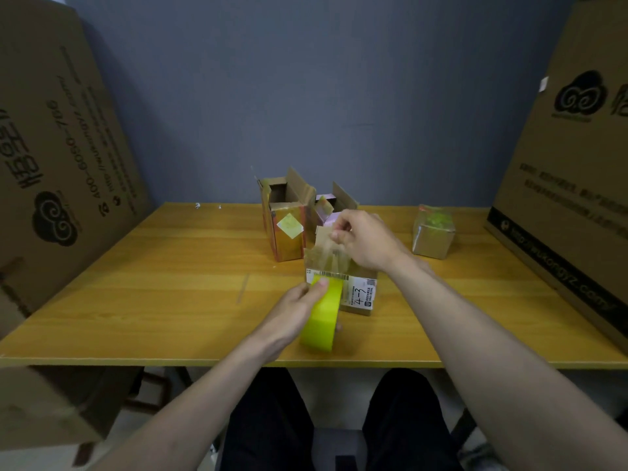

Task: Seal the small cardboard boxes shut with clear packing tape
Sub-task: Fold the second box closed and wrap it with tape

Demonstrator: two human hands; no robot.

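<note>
Tape drawn from a roll over a small box at frame centre.

A yellow-green tape roll is gripped by the left hand, thumb on top, just before the labelled box. Above it, a clear tape strip is pinched by the right hand, which partly hides one of two open boxes behind. A fourth, taped box sits at right on the table. Two large cartons flank the frame.

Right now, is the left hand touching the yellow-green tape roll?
Touching. The head view shows the left hand gripping the yellow-green tape roll, its thumb lying on the roll's top edge, beside the labelled box.
</note>
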